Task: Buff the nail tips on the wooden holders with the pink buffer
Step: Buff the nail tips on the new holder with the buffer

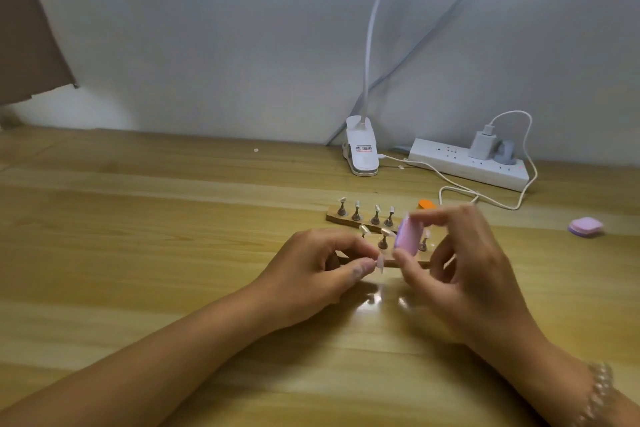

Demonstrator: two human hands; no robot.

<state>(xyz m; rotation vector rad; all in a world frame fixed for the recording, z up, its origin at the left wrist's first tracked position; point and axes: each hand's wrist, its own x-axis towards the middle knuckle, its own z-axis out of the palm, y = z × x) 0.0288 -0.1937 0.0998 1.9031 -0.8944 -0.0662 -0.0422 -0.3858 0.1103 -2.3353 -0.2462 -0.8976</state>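
While the left hand point(311, 274) pinches 1 clear nail tip point(380, 263) between thumb and forefinger, its grip clamped on that tip, the right hand point(464, 270) holds the pink buffer point(411, 234) upright just beside it, thumb at the lower end and forefinger at the top, grip clamped on the block. Whether the buffer touches the tip cannot be told. Both hands hover low over the wooden counter point(173, 218), forearms reaching in from the near edge.

Behind the hands lie 2 wooden holders. The rear holder point(333, 217) carries 4 small metal stands in a row, each topped with a pale tip. The front holder point(424, 264) is largely hidden by the fingers; a few of its stands show between the hands.

A beaded bracelet point(601, 388) circles the right wrist. An orange object point(426, 204) peeks out beyond the right fingers. Farther back, near the wall, sit a white clip lamp point(362, 154) and a white power strip point(450, 163) with a charger point(480, 147) plugged in, and a white cable point(457, 189) loops across the counter. Well apart to the right rests a small stack of pink and purple pads point(586, 227).
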